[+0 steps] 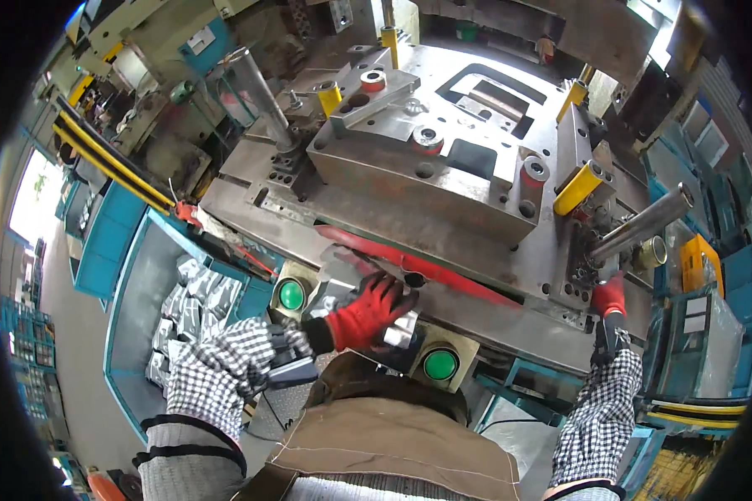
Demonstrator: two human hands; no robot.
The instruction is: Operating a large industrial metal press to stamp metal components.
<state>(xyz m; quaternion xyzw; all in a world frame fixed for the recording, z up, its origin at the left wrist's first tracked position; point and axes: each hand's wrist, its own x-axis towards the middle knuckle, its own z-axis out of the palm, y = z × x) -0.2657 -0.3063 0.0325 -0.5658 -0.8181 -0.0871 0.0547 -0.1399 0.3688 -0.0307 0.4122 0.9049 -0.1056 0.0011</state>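
Observation:
My left hand (364, 312), in a red glove with dark fingertips, is at the front of the press bed with its fingers bent over a shiny sheet-metal piece (402, 331). Part of that piece is hidden beneath the glove. A grey device is strapped to my left wrist. My right hand (610, 298), also red-gloved, reaches to the bed's right side, beside the base of the right guide post (643, 224); its fingers are largely hidden. In front of me stands a heavy steel die (418, 179). A long red strip (426, 265) runs along its lower front edge.
Two green push buttons (440, 364) (292, 294) sit on the near side of the bed. At left, a blue bin (119, 367) holds several grey metal parts (199, 296). Another steel guide post (261, 96) and yellow posts (578, 188) rise around the die. An orange box (700, 265) stands at right.

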